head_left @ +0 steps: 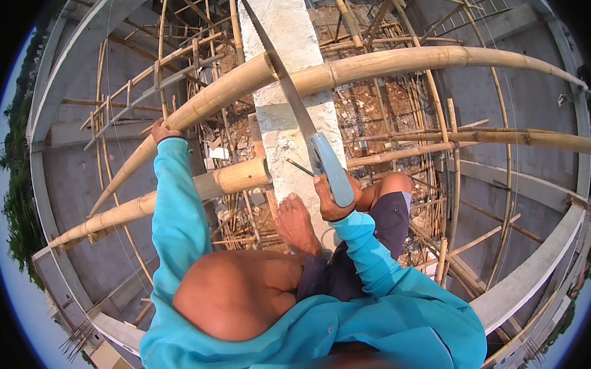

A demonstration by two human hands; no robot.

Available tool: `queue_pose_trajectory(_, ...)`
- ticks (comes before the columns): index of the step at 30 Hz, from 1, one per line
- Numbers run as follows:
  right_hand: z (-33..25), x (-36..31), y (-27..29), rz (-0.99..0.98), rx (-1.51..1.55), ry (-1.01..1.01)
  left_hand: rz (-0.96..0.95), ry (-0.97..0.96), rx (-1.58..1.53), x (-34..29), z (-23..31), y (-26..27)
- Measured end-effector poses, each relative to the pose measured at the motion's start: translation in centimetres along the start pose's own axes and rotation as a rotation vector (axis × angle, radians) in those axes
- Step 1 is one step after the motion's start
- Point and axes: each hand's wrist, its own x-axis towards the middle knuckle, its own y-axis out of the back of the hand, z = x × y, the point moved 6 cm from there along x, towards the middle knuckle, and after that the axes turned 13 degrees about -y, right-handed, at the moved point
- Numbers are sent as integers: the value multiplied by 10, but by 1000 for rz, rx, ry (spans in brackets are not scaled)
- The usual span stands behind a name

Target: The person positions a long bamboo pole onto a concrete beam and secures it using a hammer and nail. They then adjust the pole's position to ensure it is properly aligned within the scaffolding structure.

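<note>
My right hand (335,194) is closed round the light blue handle of a handsaw (290,89). Its long blade points away from me over the concrete beam (277,136). The blade lies at the end of a thick bamboo pole (229,88), beside a second bamboo pole (395,61) running right; I cannot tell whether it touches either. On the left, my left hand (164,131) is wrapped over the first pole, its fingers partly hidden. A thin green stick (299,166), like a pencil, shows by my right fingers.
A shorter-looking bamboo end (242,175) juts toward the beam from the left. My bare foot (296,224) rests on the beam. Far below, rubble and bamboo scaffolding (453,171) spread on both sides, with grey concrete walls (529,88) around.
</note>
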Motion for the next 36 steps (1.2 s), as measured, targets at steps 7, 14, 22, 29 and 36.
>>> queue_pose_trajectory(7,-33,23,40,-9,337,-165,91,10,-224,-67,16,-71)
queue_pose_trajectory(14,-68,67,21,-365,708,-175,21,11,-540,-69,92,-81)
queue_pose_trajectory(22,-210,145,8,-373,778,100,-74,-187,-627,-84,169,-110)
queue_pose_trajectory(29,-194,163,65,-140,637,165,-179,-368,-527,-64,261,-73)
queue_pose_trajectory(36,-112,158,109,118,380,34,-123,-465,-330,-72,334,-23)
